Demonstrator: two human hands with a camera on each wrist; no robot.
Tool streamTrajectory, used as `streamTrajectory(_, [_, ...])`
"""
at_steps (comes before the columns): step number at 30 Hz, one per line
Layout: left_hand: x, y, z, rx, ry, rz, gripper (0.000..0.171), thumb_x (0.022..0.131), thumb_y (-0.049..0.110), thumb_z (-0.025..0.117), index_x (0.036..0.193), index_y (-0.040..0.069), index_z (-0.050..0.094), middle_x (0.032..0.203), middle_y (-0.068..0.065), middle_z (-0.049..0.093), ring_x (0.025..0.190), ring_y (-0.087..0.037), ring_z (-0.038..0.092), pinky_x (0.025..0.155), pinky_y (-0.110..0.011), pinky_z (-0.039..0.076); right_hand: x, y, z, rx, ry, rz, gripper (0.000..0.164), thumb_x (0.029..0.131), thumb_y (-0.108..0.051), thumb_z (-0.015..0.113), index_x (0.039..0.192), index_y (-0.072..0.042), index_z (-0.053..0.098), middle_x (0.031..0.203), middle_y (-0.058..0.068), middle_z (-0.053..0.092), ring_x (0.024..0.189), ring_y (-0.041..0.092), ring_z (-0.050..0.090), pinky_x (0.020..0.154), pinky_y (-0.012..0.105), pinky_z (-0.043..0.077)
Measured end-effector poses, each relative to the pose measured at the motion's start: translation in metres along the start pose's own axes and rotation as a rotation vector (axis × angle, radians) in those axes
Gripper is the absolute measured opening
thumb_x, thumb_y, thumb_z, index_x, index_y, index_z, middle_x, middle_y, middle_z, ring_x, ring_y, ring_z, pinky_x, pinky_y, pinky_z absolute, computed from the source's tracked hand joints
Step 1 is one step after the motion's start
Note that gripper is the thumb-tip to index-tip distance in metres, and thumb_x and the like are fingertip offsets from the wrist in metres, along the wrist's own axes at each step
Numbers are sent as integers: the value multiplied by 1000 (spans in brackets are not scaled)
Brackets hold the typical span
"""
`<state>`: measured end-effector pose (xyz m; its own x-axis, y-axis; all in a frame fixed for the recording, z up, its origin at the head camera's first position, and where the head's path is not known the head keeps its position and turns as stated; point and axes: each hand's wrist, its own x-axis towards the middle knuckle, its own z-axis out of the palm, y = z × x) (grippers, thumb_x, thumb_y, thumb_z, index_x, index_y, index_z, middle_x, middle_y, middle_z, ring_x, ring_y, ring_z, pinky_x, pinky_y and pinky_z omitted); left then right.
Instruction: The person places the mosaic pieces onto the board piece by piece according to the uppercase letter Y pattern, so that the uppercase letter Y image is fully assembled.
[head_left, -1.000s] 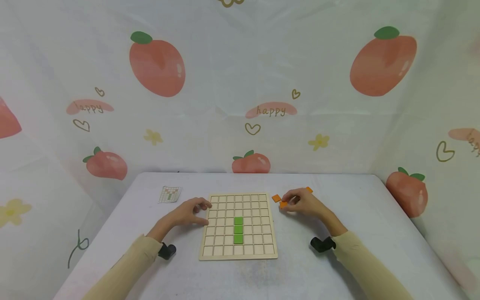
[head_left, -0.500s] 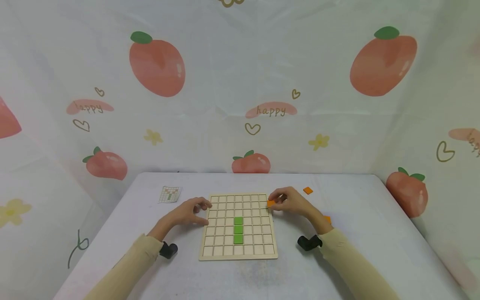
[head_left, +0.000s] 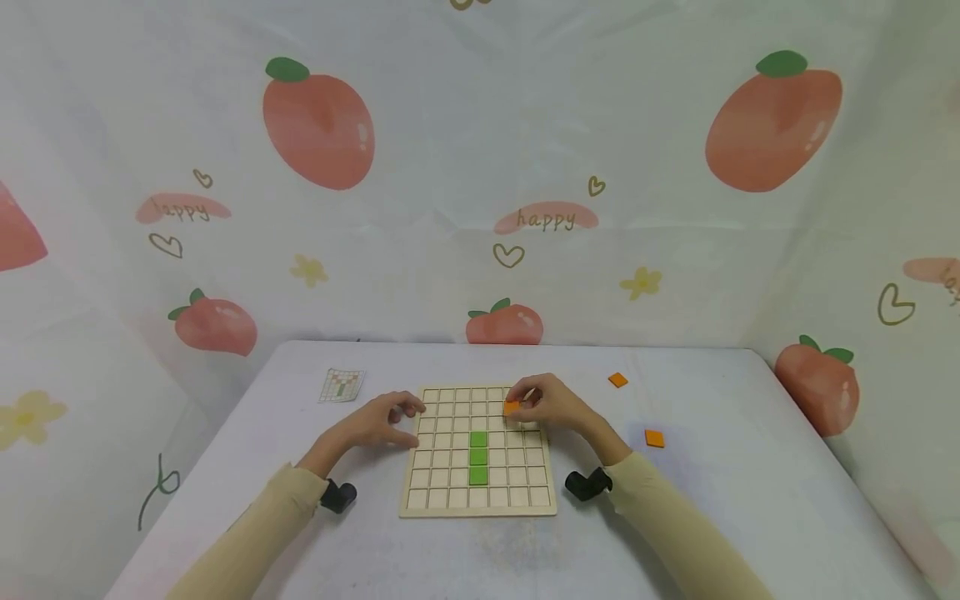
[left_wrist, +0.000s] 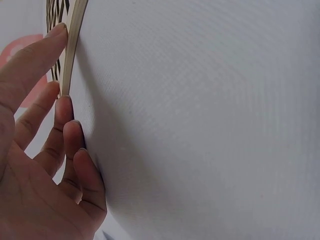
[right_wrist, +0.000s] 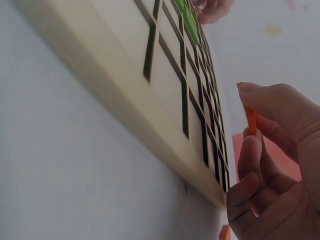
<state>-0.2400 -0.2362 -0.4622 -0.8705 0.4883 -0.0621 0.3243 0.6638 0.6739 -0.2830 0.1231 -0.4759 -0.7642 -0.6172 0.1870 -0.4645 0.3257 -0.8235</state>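
A pale wooden grid board point(head_left: 480, 512) lies flat in the middle of the table, with a column of green square tiles point(head_left: 478, 457) set in its cells. My left hand point(head_left: 375, 423) rests at the board's left edge; in the left wrist view its thumb point(left_wrist: 37, 57) and index fingertip touch the rim, the other fingers loosely bent. Over the upper right cells, my right hand point(head_left: 553, 404) pinches an orange square tile point(head_left: 512, 408) between thumb and fingers. From the right wrist view, that tile point(right_wrist: 250, 117) is seen edge-on, above the grid.
Two loose orange tiles lie right of the board: one farther back point(head_left: 618, 380), another nearer point(head_left: 655, 438). A small printed grid card point(head_left: 342, 386) with a coloured pattern lies at the back left. A patterned cloth point(head_left: 420, 250) hangs behind the white table.
My right hand has picked an orange tile up from the table right of the board and carried it left over the upper right cells. The left hand stays at the board's edge.
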Motion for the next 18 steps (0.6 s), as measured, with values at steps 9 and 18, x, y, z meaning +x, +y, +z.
streamTrajectory(9, [1,0,0,2,-4,9,51,80,16,88,123,2,64,107,-5,59,96,-25,52,89,-45,44,15,-11,17,21,-18,-48,18,85,-7,82,101,-2,75,97,4,71,75,16,60,73,30,51])
streamTrajectory(18, [1,0,0,2,1,-6,51,79,15,89,122,4,64,107,-4,58,96,-25,52,89,-46,44,27,-18,36,51,-37,-19,21,86,-8,81,105,-1,75,102,7,72,78,17,63,73,29,52])
